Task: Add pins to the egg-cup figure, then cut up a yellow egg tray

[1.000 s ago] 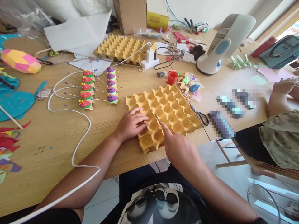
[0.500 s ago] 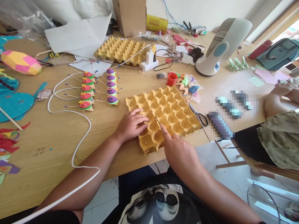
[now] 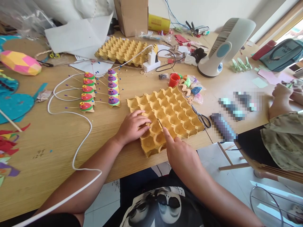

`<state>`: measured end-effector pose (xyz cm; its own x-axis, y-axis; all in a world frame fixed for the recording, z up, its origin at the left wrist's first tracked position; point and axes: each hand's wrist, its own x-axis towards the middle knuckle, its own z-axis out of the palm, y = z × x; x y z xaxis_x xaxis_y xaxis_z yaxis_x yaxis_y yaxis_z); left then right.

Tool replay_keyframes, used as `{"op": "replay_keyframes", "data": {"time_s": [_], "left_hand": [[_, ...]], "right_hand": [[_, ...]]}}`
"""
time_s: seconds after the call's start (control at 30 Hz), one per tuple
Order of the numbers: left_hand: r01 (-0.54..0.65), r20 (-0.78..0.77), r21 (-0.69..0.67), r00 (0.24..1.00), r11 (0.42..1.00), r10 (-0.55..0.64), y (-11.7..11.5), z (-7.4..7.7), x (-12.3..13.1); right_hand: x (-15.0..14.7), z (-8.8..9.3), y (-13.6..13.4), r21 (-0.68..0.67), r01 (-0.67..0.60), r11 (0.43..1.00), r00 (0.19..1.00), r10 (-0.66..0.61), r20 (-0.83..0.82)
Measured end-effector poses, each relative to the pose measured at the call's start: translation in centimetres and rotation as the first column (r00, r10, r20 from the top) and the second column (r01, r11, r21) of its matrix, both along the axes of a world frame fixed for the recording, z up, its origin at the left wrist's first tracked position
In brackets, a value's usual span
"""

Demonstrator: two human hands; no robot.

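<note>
Yellow pulp egg tray (image 3: 174, 119), view centre, on wooden table (image 3: 106, 123). Left hand (image 3: 133, 125) at tray's 9 o'clock, fingers loosely spread on cups. Right hand (image 3: 181, 155) at 5 o'clock, closed round thin blade (image 3: 160, 123), tip at tray. Yellow roll (image 3: 159, 23), 12 o'clock: dark print, illegible. Blue bag (image 3: 282, 56), 2 o'clock: lettering unclear. Handwriting (image 3: 38, 154) on table, nearly 9 o'clock: two short lines, unreadable.

An egg tray (image 3: 172, 118) is lying by the desk's (image 3: 56, 135) front edge; scissors (image 3: 201, 116) are resting at its right; a cup (image 3: 174, 80) is sitting behind.
</note>
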<state>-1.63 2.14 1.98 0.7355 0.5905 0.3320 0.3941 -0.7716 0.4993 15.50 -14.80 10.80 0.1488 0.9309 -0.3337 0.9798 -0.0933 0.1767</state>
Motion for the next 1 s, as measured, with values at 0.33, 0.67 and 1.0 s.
{"op": "replay_keyframes", "data": {"time_s": [0.33, 0.67, 1.0], "left_hand": [[0.011, 0.006, -0.005, 1.000, 1.000, -0.011, 0.2, -0.3, 0.0], [0.001, -0.002, -0.014, 1.000, 1.000, -0.001, 0.1, -0.2, 0.0], [-0.009, -0.012, -0.029, 1.000, 1.000, 0.009, 0.1, -0.3, 0.0]], "right_hand": [[0.0, -0.1, 2.7, -0.010, -0.013, 1.000, 0.999, 0.012, -0.040], [0.0, -0.1, 0.2, -0.033, 0.002, 0.999, 1.000, -0.001, 0.010], [0.4, -0.2, 1.6, 0.007, -0.017, 1.000, 0.999, 0.017, -0.027]]}}
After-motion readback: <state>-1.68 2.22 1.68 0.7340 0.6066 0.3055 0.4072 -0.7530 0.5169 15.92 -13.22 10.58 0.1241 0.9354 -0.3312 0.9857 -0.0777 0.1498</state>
